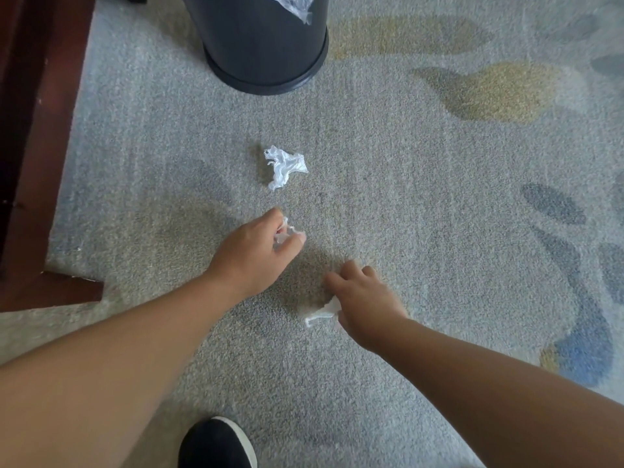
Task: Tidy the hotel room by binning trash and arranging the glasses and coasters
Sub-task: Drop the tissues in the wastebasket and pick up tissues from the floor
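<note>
A crumpled white tissue (285, 166) lies loose on the grey carpet, ahead of both hands. My left hand (256, 251) grips a small white scrap of tissue (289, 231) between curled fingers and thumb, just above the carpet. My right hand (363, 298) holds another white tissue piece (322, 312), which sticks out to the left under the palm. A black bin (266, 45) with a clear plastic liner (293, 5) stands on the carpet at the top of the view, beyond the loose tissue.
Dark red-brown wooden furniture (30, 146) runs along the left edge, with a foot jutting onto the carpet at lower left. My black shoe (216, 444) shows at the bottom. Patterned carpet (472, 197) spreads to the right.
</note>
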{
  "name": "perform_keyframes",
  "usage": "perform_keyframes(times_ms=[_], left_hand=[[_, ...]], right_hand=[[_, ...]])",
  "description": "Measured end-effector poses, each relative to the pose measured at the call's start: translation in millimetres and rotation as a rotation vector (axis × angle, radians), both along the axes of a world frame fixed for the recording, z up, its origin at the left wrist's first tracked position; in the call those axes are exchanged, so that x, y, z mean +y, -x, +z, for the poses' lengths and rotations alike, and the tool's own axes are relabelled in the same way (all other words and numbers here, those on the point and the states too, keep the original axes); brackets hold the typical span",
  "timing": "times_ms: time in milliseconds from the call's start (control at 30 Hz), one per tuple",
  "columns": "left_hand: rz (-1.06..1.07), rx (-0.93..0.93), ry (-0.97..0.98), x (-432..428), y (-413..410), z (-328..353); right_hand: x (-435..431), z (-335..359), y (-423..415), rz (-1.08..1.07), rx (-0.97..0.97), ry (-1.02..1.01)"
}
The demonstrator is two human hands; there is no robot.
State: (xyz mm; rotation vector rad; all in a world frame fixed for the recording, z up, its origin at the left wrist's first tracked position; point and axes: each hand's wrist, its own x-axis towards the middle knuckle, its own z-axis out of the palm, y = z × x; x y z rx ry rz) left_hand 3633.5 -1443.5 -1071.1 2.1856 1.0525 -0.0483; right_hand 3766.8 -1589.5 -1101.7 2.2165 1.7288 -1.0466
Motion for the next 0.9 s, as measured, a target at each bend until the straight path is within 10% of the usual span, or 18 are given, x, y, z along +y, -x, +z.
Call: perform_keyframes(times_ms=[900], left_hand=[[0.139, 0.015, -0.091, 35.6, -30.8, -2.3]], right_hand=[[58.7, 56.6, -46.7, -0.375, 0.187, -0.351]])
